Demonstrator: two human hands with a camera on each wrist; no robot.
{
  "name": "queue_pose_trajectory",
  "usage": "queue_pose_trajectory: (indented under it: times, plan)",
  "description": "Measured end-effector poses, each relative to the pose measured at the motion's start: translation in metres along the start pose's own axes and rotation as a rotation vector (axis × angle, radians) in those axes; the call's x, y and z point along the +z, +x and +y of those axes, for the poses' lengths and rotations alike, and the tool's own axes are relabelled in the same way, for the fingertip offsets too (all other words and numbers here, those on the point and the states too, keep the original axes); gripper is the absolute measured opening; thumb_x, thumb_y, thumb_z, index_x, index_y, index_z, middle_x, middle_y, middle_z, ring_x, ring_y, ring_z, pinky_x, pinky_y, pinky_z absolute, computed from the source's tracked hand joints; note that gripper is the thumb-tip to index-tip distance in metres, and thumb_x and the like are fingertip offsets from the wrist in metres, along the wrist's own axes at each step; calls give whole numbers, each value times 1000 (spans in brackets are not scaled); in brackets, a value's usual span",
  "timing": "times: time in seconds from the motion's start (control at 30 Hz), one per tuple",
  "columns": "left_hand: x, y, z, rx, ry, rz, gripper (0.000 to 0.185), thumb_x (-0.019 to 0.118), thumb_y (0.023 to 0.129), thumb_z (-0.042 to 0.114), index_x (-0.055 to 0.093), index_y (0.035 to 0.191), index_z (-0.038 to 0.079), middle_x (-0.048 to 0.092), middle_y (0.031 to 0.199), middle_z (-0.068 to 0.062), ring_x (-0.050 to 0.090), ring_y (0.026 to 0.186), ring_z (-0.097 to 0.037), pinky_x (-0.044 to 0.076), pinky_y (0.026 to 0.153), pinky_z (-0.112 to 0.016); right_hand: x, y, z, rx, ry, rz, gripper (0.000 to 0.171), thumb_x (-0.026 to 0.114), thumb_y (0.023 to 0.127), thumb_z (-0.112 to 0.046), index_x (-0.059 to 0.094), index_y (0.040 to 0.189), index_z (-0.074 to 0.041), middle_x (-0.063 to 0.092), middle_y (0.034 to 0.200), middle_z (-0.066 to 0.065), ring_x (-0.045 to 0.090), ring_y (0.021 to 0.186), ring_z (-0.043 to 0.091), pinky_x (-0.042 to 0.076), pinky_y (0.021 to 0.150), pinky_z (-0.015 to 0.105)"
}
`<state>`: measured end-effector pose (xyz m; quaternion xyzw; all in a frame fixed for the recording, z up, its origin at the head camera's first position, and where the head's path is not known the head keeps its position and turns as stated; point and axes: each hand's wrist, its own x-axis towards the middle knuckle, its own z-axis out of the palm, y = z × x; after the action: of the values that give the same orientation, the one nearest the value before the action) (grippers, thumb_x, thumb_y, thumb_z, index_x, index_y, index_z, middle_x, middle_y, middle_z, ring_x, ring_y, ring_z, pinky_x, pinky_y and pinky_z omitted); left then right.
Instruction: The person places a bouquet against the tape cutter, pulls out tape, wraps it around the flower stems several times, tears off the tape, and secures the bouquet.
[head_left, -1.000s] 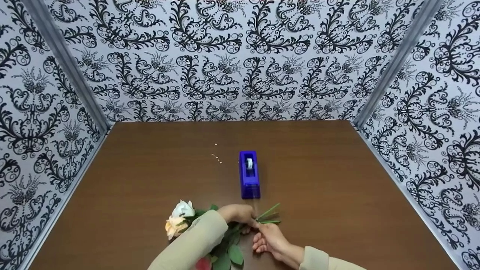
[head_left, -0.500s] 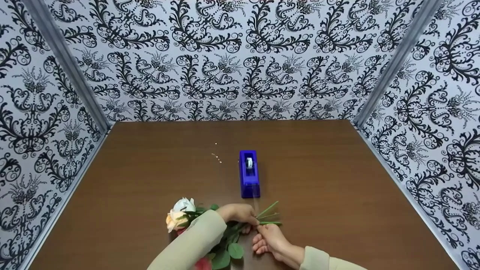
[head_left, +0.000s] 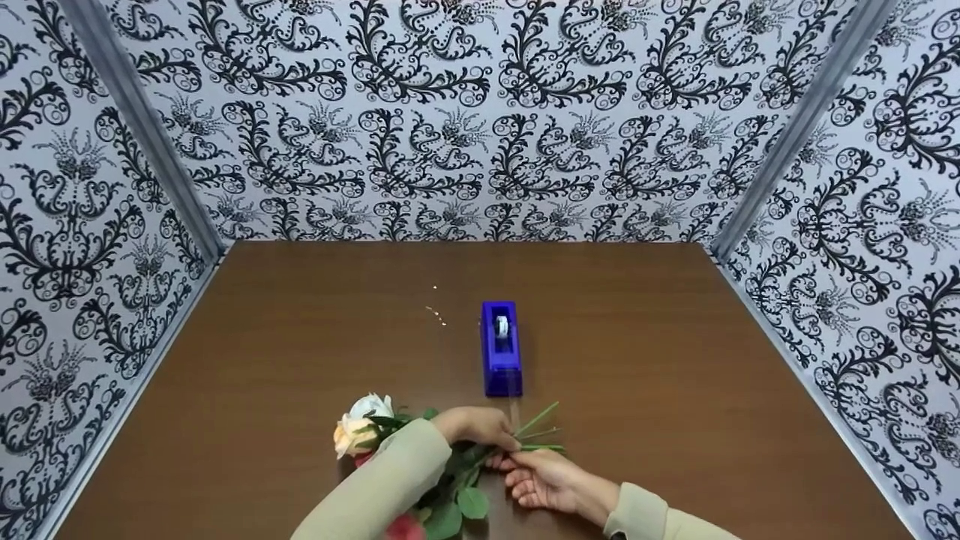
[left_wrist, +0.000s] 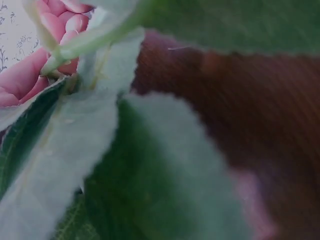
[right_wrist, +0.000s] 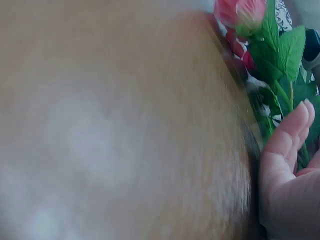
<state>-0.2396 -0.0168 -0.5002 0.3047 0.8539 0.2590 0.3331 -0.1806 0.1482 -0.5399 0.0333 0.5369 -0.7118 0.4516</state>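
Blue plastic tape dispenser (head_left: 500, 349) upright mid-counter on brown wooden counter (head_left: 675, 390), just beyond the hands; clear tape strip (head_left: 514, 412) running from it toward the stems. Bunch of artificial roses with green stems and leaves (head_left: 450, 480) lying near the front edge. Left hand (head_left: 476, 427) curled around the stems. Right hand (head_left: 544, 480) palm up, fingers loosely extended, fingertips touching the stems.
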Motion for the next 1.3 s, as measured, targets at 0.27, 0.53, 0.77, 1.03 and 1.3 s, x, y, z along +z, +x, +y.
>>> queue_pose_trajectory:
  times: [0.27, 0.53, 0.77, 1.03, 1.3]
  plan:
    - [-2, -2, -1, 1, -64, -38, 31, 54, 92, 21, 64, 75, -3, 61, 71, -7, 45, 58, -6, 37, 61, -17, -4, -4, 5, -7, 88, 16, 37, 30, 100, -21, 62, 83, -12, 63, 65, -7, 56, 52, -1, 45, 51, 13]
    - [-5, -4, -2, 35, -169, -138, 36, 49, 94, 16, 62, 85, -17, 53, 56, 1, 48, 50, -5, 37, 53, -15, -1, -3, 8, -150, 150, 96, 29, 31, 99, -12, 57, 87, -8, 63, 68, -5, 58, 56, 1, 47, 55, 13]
    - [-4, -7, 3, 1, -167, -94, 28, 51, 93, 16, 63, 79, -6, 55, 57, -2, 49, 51, -7, 38, 53, -16, -1, -3, 10, -250, 431, 13, 27, 32, 96, 1, 59, 96, -2, 67, 90, 7, 64, 84, 12, 48, 83, 25]
    - [-1, -11, 8, -16, -79, -66, 26, 51, 93, 16, 61, 77, -2, 55, 56, -6, 47, 47, -9, 36, 50, -16, 0, -5, 10, -271, 573, 8, 29, 39, 90, 4, 34, 118, 1, 64, 100, 10, 59, 97, 19, 42, 94, 33]
    - [-1, -11, 10, -57, -35, -41, 25, 52, 93, 18, 61, 77, 1, 53, 53, -2, 46, 47, -9, 36, 50, -18, 6, -2, 10, -344, 652, 29, 16, 35, 93, -1, 50, 96, -6, 62, 97, 5, 58, 95, 17, 39, 96, 32]
